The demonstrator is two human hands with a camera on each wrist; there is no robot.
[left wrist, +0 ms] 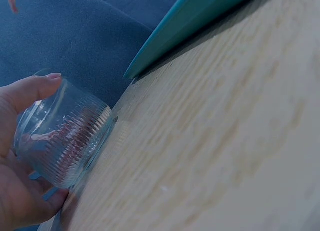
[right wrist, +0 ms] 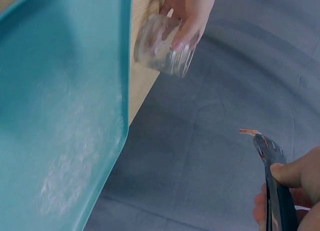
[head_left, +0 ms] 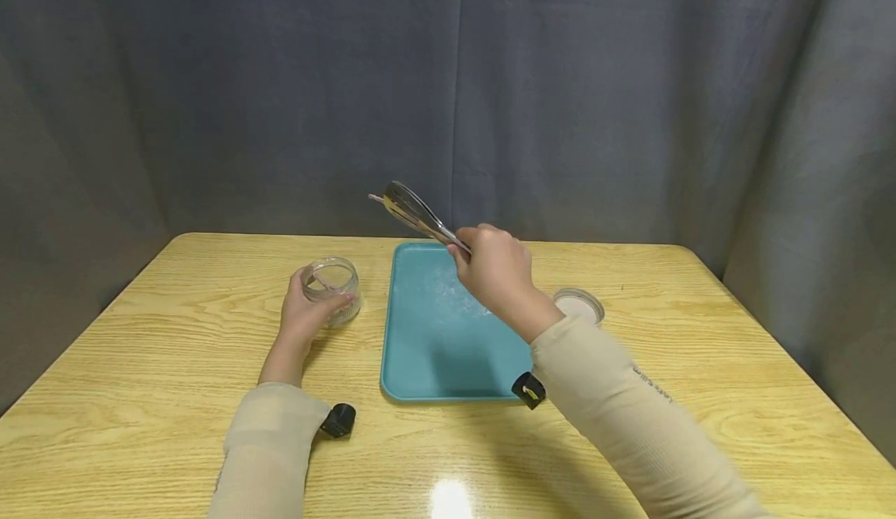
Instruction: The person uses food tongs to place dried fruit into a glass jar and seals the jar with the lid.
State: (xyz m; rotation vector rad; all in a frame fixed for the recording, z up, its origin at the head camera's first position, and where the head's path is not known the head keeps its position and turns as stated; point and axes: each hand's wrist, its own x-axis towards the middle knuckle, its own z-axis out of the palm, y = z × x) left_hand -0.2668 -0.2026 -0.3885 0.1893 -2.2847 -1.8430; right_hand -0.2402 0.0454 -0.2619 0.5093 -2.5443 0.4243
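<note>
**Tongs (head_left: pixel 420 215) and jar (head_left: pixel 327 276), both held**

The right hand (head_left: pixel 497 266) grips the tongs aloft, clear of the tray (head_left: pixel 420 348); their tips pinch a thin strip (head_left: pixel 376 198). The left hand (head_left: pixel 302 318) — curled round the glass — holds the jar on the counter (head_left: pixel 175 348), left of the tray. A round container (head_left: pixel 577 306) sits at the tray's right.

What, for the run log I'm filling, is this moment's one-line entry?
left hand: grips clear ribbed glass jar; right hand: holds silver metal tongs; tongs: pinch thin pinkish strip; teal rectangular tray: right of jar
</note>
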